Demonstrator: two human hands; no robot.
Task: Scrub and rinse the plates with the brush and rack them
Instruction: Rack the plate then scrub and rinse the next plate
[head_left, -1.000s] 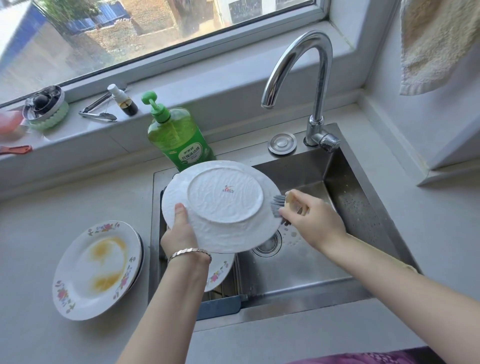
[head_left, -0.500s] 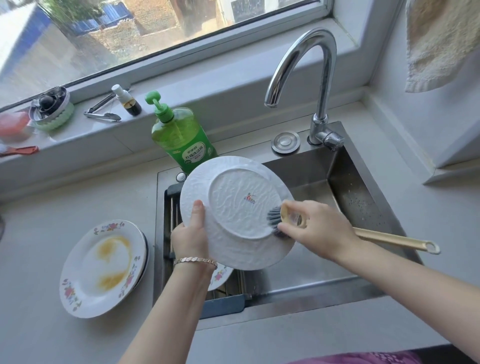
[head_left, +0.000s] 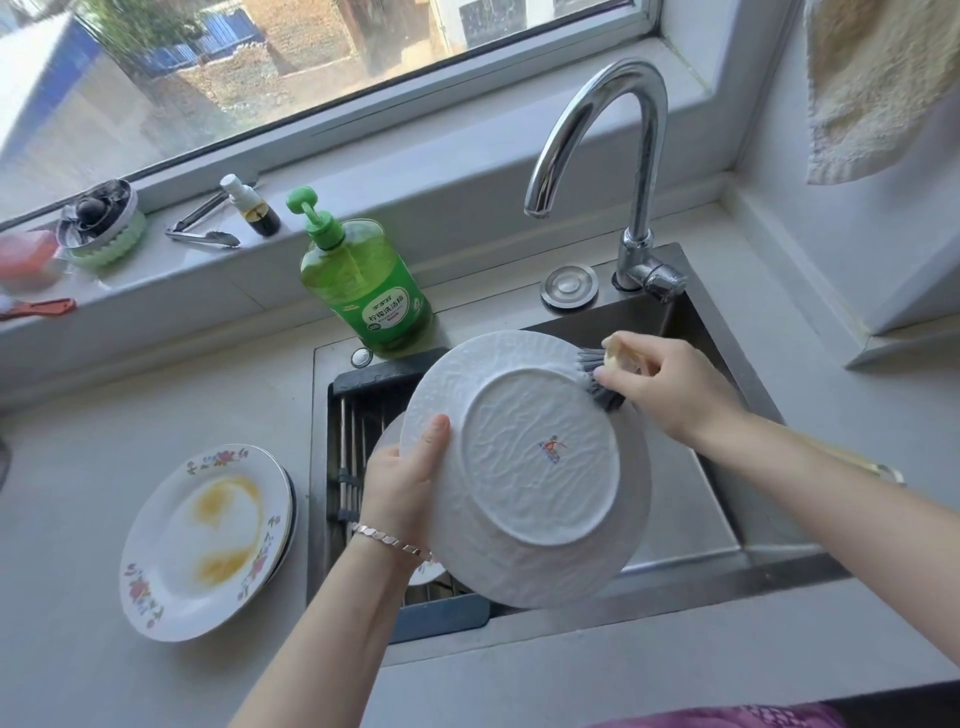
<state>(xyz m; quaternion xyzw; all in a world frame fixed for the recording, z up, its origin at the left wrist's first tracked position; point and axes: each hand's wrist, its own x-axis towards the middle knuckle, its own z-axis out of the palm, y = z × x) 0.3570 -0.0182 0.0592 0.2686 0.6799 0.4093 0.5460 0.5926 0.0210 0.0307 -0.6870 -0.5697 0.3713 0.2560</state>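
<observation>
White plate (head_left: 524, 467): held over the sink (head_left: 696, 509), underside toward us, its red-blue mark unreadable; our left hand (head_left: 400, 483) grips the rim. Green bottle (head_left: 363, 291), behind sink, labelled 柠檬洗洁精. Brush (head_left: 609, 397): our right hand (head_left: 670, 384) clasps it, bristles against the plate's rim.

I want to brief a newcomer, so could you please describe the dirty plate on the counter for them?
Find the steel sink under the window; on the grey counter left of it lies a stack of plates. The dirty plate is the top one, face up, with a flowered rim and yellow smears, unlike the plain white plate held over the sink.
</observation>
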